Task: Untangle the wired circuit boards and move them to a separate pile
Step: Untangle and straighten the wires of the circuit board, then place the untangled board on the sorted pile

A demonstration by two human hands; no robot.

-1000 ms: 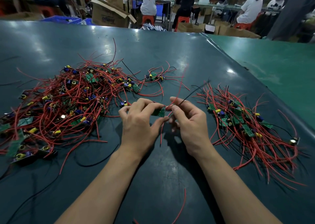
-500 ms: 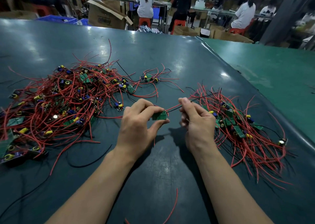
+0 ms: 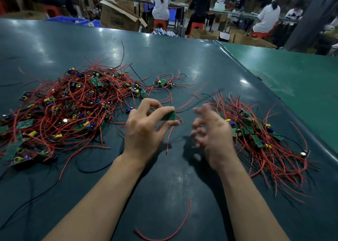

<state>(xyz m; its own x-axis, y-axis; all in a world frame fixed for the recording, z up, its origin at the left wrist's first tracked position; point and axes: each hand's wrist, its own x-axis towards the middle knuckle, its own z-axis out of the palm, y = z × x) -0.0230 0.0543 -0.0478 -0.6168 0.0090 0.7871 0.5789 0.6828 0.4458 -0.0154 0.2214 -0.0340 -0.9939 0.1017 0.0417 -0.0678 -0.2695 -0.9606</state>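
Observation:
A big tangle of small green circuit boards with red wires (image 3: 69, 108) covers the table's left half. A smaller pile of boards with straighter wires (image 3: 259, 138) lies on the right. My left hand (image 3: 146, 129) pinches one green board (image 3: 169, 116) between thumb and fingers, above the table between the piles; its red and black wires trail right and down. My right hand (image 3: 210, 130) is blurred beside it, fingers spread and loosely bent, holding nothing, its far edge over the right pile.
A dark green mat (image 3: 164, 176) covers the table. One loose red wire (image 3: 175, 228) lies near me, and black wires (image 3: 87, 169) trail from the left pile. A separate board (image 3: 162, 83) lies behind my hands. People sit at benches beyond the far edge.
My right hand has let go of the board's wires and opened, moving slightly right. My left hand keeps its pinch on the board.

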